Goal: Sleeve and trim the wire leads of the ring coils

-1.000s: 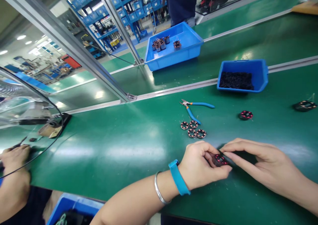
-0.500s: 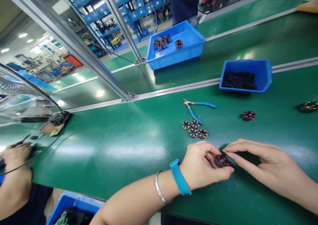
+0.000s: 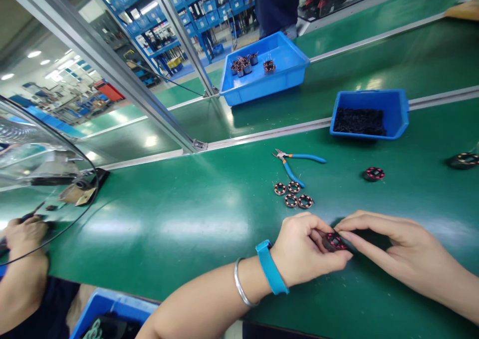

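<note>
Between its thumb and fingers my left hand (image 3: pixel 305 244) grips a small ring-shaped motor stator (image 3: pixel 336 241), dark outside with pinkish-red marks on its face. My right hand (image 3: pixel 392 249) has its thumb and index fingertips pinched together at the stator's upper edge; whatever is in that pinch is too small to make out. Beyond my left hand several copper-wound stators (image 3: pixel 291 200) lie in a cluster beside blue-handled cutting pliers (image 3: pixel 287 165), whose handles are spread. Another stator with red marks (image 3: pixel 374 174) sits farther back on the right.
A blue bin (image 3: pixel 394 119) holds thin black pieces. Behind it, a larger blue tray (image 3: pixel 267 87) contains several wound stators. One more stator (image 3: pixel 464 161) stands at the right edge. A metal frame post (image 3: pixel 112 69) rises at left. A co-worker's hand (image 3: pixel 26 231) holds a tool at far left.
The view shifted slightly, so everything appears a little to the right. Both hands keep nearly the same pose at the stator, with only slight finger movement.
</note>
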A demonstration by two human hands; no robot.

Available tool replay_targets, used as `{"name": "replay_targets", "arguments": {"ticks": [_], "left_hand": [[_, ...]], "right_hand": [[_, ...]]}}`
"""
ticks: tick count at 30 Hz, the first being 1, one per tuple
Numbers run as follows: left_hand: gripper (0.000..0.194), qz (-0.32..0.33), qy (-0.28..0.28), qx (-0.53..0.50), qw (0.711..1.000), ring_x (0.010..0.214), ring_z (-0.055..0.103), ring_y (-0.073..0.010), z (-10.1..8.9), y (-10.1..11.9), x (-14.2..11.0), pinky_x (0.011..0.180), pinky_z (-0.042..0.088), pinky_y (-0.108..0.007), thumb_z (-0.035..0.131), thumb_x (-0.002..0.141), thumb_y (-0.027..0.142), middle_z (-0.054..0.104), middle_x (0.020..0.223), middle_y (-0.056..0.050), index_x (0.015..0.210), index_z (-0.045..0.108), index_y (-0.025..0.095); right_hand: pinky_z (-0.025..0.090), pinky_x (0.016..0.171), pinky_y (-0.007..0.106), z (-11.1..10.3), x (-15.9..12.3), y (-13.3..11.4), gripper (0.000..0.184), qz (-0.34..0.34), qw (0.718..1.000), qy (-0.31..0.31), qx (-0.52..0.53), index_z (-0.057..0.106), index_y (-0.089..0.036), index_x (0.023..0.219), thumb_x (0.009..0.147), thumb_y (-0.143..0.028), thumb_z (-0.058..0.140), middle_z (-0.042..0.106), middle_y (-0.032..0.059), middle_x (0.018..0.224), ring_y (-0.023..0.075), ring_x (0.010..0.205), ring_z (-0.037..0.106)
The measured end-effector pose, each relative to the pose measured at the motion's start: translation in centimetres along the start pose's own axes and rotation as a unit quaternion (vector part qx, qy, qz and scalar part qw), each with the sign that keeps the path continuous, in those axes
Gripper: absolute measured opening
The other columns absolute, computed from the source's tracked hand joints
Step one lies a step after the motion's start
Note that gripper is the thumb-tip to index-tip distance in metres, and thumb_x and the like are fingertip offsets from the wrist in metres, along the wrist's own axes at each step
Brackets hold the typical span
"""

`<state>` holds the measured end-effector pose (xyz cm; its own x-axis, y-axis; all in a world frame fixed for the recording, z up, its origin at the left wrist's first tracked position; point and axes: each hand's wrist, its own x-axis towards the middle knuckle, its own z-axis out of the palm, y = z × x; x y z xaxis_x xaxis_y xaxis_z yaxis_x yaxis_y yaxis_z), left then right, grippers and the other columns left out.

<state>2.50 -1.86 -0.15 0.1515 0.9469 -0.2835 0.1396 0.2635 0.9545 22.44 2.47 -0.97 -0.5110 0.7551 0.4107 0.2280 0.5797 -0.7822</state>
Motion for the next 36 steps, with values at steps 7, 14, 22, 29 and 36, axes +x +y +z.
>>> {"name": "replay_targets", "arguments": {"ticks": [7, 14, 22, 29, 36], "left_hand": [[0.048, 0.060, -0.009, -0.023, 0.998, 0.077, 0.074, -0.0129, -0.5, -0.8, -0.1, 0.074, 0.070, -0.025, 0.102, 0.066, 0.045, 0.069, 0.097, -0.003, 0.091, 0.074, 0.015], [0.047, 0.102, -0.013, -0.024, 0.994, 0.084, 0.074, -0.0150, -0.5, -1.2, -0.1, 0.080, 0.072, -0.029, 0.101, 0.070, 0.045, 0.067, 0.101, -0.005, 0.094, 0.074, 0.015], [0.029, 0.174, -0.009, 0.024, 0.984, 0.090, 0.075, -0.0172, -0.8, -1.4, -0.3, 0.081, 0.072, -0.028, 0.090, 0.081, 0.033, 0.071, 0.106, -0.009, 0.099, 0.074, 0.016], [0.019, 0.230, 0.004, 0.073, 0.971, 0.088, 0.076, -0.0172, -0.8, -1.6, -0.3, 0.078, 0.072, -0.028, 0.081, 0.088, 0.026, 0.074, 0.107, -0.010, 0.103, 0.074, 0.017], [0.015, 0.299, 0.009, 0.120, 0.947, 0.090, 0.077, -0.0194, -0.9, -1.7, -0.5, 0.077, 0.071, -0.028, 0.079, 0.090, 0.021, 0.077, 0.105, -0.012, 0.104, 0.074, 0.017]], "right_hand": [[0.063, 0.060, 0.022, -0.7, -0.1, 0.3, 0.022, 0.000, 0.999, -0.035, -0.016, 0.082, -0.029, 0.093, 0.107, -0.037, 0.067, 0.084, 0.0009, 0.082, 0.0168, 0.065, 0.080], [0.060, 0.060, 0.019, -0.7, -0.5, 0.1, 0.018, -0.110, 0.990, 0.006, -0.086, 0.076, -0.029, 0.109, 0.108, -0.019, 0.061, 0.083, -0.0007, 0.086, 0.0140, 0.066, 0.079], [0.060, 0.057, 0.024, -0.5, -1.1, 0.6, 0.021, -0.096, 0.990, -0.013, -0.100, 0.078, -0.027, 0.103, 0.111, -0.024, 0.058, 0.082, 0.0011, 0.083, 0.0160, 0.063, 0.078], [0.062, 0.060, 0.026, -1.1, -1.1, -0.2, 0.012, -0.080, 0.993, 0.017, -0.088, 0.075, -0.030, 0.103, 0.105, -0.025, 0.064, 0.083, 0.0004, 0.086, 0.0176, 0.066, 0.079], [0.057, 0.059, 0.026, -1.0, -0.9, -0.1, 0.017, -0.131, 0.981, 0.013, -0.145, 0.071, -0.027, 0.100, 0.108, -0.019, 0.058, 0.080, -0.0013, 0.081, 0.0150, 0.063, 0.075]]}}
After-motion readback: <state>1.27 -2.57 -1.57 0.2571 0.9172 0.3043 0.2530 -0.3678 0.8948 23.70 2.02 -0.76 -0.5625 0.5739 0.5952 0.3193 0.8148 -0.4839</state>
